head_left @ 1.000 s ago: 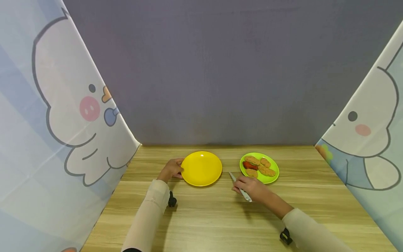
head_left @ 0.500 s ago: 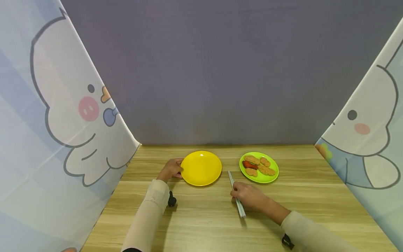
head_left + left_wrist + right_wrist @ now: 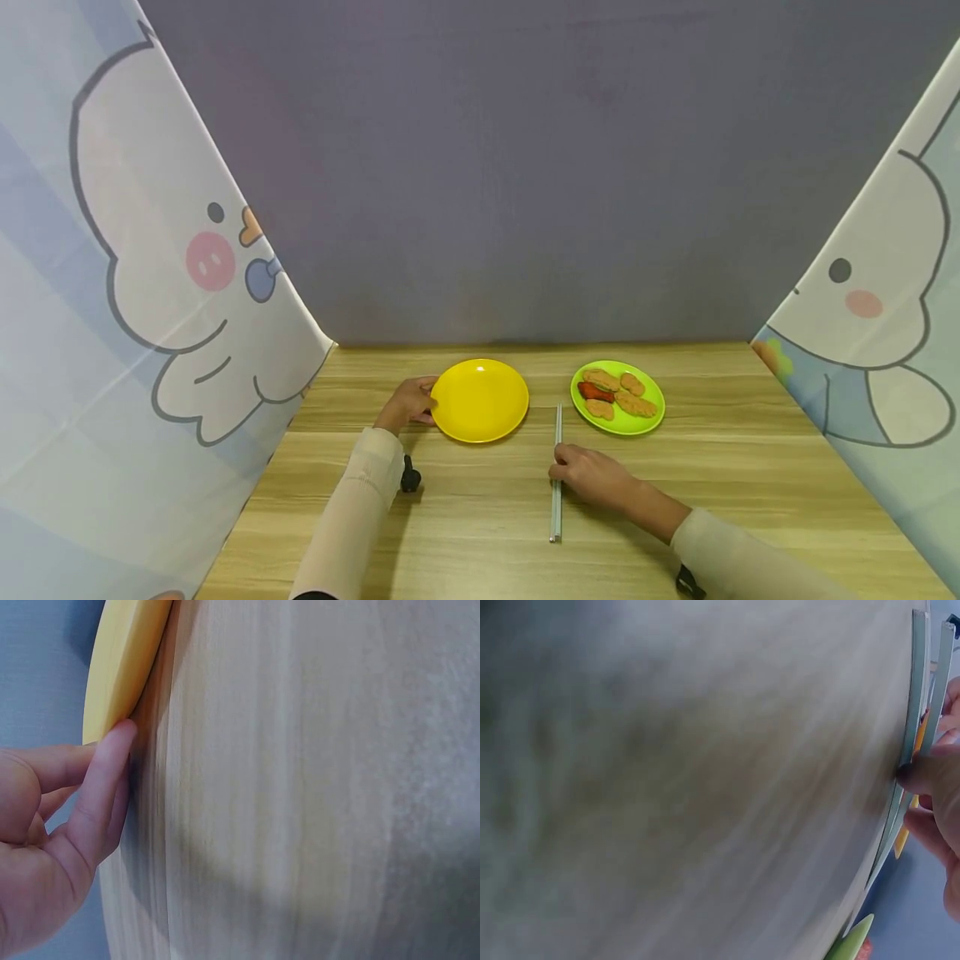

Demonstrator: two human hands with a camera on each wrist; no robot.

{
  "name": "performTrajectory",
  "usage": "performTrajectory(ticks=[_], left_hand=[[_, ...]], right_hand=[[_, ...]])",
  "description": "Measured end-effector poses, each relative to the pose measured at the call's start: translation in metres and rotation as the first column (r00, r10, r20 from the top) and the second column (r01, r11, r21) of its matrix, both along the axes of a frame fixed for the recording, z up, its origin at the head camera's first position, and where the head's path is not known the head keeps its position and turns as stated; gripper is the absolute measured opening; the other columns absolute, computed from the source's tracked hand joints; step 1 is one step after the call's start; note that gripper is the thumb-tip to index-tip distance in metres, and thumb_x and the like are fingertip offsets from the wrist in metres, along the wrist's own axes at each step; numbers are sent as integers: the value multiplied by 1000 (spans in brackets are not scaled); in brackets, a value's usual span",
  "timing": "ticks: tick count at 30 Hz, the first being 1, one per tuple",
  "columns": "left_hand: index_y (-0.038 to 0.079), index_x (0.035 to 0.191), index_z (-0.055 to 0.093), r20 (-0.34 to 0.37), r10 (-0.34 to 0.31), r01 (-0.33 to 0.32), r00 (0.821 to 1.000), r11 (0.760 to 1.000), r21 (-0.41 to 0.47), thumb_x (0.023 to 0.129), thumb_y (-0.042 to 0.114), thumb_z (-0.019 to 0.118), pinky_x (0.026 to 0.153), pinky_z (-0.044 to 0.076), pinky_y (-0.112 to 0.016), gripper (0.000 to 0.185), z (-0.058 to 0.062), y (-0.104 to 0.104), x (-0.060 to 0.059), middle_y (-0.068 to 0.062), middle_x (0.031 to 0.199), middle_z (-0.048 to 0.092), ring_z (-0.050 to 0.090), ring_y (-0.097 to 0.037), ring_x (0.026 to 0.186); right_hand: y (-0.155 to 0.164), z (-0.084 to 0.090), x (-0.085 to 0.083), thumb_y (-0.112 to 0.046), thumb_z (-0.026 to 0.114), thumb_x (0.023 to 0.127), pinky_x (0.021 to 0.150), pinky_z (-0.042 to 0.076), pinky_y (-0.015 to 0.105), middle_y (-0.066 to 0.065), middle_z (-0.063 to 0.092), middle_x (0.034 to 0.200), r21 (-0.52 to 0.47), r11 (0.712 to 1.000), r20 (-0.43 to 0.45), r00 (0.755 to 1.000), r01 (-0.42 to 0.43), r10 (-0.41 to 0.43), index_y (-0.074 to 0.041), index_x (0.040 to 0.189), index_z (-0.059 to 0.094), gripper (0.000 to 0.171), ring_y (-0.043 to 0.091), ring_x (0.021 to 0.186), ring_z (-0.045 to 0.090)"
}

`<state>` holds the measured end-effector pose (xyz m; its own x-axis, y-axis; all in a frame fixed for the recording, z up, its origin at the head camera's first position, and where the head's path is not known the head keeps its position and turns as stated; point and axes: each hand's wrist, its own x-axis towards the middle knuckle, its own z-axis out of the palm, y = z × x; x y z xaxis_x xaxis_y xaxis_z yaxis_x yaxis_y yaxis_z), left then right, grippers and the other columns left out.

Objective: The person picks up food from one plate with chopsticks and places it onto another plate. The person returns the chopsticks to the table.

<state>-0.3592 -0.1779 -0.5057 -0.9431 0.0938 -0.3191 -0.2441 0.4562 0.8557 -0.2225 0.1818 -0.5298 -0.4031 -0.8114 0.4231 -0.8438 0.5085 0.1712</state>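
Observation:
My left hand (image 3: 408, 402) pinches the left rim of a yellow plate (image 3: 480, 402). Up close in the left wrist view, thumb and fingers meet at the edge of the plate (image 3: 124, 667). Right of that plate, my right hand (image 3: 596, 477) holds a pair of pale chopsticks (image 3: 556, 512) by the middle. They point straight away from me, low over the table. The right wrist view shows the two chopsticks (image 3: 916, 682) side by side, slightly apart at one end, with thumb and fingers around them.
A lime-green plate (image 3: 624, 427) stands at the back right, bearing several tan fried pieces (image 3: 635, 406) and a red-brown piece (image 3: 596, 392). Behind the wooden table (image 3: 465, 542) rises a grey wall (image 3: 480, 183). Cartoon-printed sheets (image 3: 150, 250) flank both sides.
The chopsticks have turned from a slant to nearly straight ahead, their near ends swinging left and toward me. My right hand has shifted slightly nearer. The left hand and yellow plate stay put.

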Motion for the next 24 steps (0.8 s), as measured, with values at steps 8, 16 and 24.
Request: performTrajectory(ticks=[8, 16, 24], left_hand=[[13, 152, 50, 11, 0, 0, 1000, 1000, 5, 92, -11, 63, 62, 65, -31, 66, -1, 1, -2, -23, 128, 65, 70, -17, 77], [13, 151, 51, 8, 3, -3, 1000, 1000, 9, 92, -10, 63, 62, 65, -31, 65, 1, 0, 0, -22, 127, 65, 71, -17, 79], [12, 151, 51, 3, -3, 3, 1000, 1000, 7, 92, -10, 63, 64, 66, -33, 64, -1, 0, -1, -22, 124, 65, 72, -20, 81]], right_hand=[[5, -1, -5, -6, 80, 80, 60, 48, 14, -4, 57, 85, 34, 999, -9, 1000, -21, 22, -20, 87, 71, 19, 4, 73, 52], [6, -1, -7, -11, 80, 82, 70, 57, 20, -1, 65, 94, 59, 996, -15, 998, -63, 64, -24, 98, 74, 22, 8, 81, 63], [7, 1, -13, -13, 81, 83, 71, 57, 18, -3, 65, 93, 79, 988, -20, 991, -129, 131, -25, 98, 76, 21, 7, 81, 62]])
